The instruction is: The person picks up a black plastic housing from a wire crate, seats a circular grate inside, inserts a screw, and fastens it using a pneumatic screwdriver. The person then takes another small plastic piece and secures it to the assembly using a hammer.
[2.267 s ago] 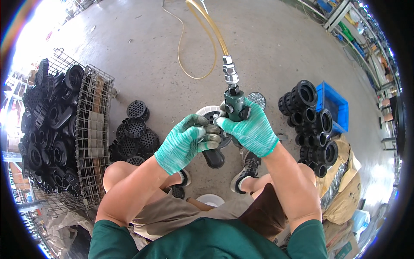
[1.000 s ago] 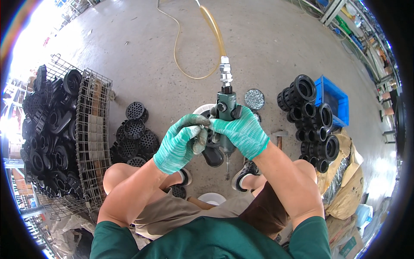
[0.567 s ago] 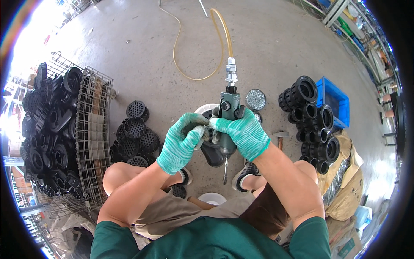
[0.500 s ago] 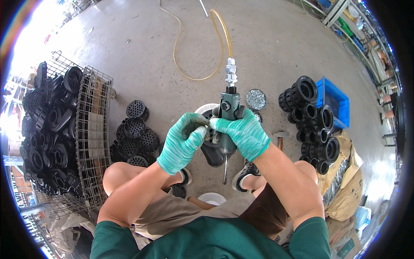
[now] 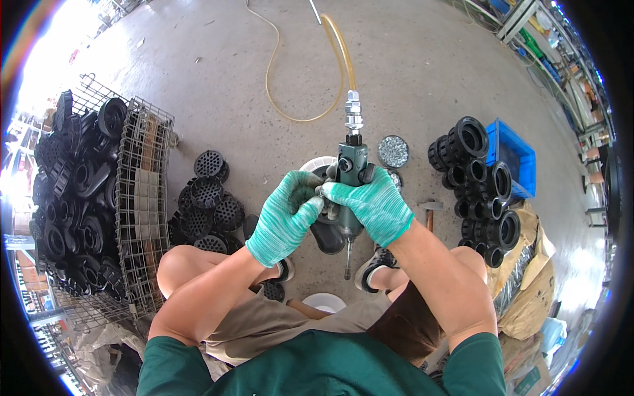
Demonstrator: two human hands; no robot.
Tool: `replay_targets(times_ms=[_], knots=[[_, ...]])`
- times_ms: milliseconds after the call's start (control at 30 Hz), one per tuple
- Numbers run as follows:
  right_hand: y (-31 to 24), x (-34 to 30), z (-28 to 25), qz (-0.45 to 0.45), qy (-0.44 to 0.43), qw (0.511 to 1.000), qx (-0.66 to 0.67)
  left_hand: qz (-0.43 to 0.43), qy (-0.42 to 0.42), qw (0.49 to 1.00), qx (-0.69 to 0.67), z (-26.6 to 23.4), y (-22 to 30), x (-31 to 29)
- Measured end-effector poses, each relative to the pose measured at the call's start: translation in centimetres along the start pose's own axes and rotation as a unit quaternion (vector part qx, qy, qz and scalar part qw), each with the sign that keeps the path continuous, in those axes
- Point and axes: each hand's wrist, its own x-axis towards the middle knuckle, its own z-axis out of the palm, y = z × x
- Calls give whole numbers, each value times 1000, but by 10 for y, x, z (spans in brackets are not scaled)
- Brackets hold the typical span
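My right hand (image 5: 375, 206), in a green and white glove, is wrapped round a dark green air screwdriver (image 5: 352, 157). The tool's thin bit (image 5: 348, 261) points back toward me, and a hose fitting (image 5: 354, 112) rises from its far end. My left hand (image 5: 281, 216), gloved alike, is closed with its fingertips meeting my right thumb beside the tool. What the left fingers pinch is too small and covered to make out. Below the hands lies a black plastic part (image 5: 327, 239), partly hidden, with a white round rim (image 5: 316, 163) showing behind them.
A clear yellowish air hose (image 5: 341, 49) loops over the floor ahead. Round dishes of small metal pieces (image 5: 393, 151) and a hammer (image 5: 431, 206) lie right. Farther right stand stacked black rings (image 5: 470, 135) and a blue crate (image 5: 522, 168). Black slotted discs (image 5: 207, 193) and a loaded wire cage (image 5: 142, 198) are left.
My left hand has shifted slightly right and up, its fingers still against my right thumb. The screwdriver has barely moved.
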Motion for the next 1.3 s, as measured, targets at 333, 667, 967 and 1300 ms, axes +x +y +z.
replay_targets(times_ms=[333,667,967,1300], knots=[[-4,0,-2,30,3,998,-57,-67,39,997,-29,-5,6,4],[-7,1,-5,34,-24,999,-9,-74,3,992,-100,-11,-2,1],[-1,5,-8,52,-44,996,52,-60,44,996,-50,-5,-4,2],[11,15,-19,-24,54,997,39,-52,52,997,39,-4,-10,6]])
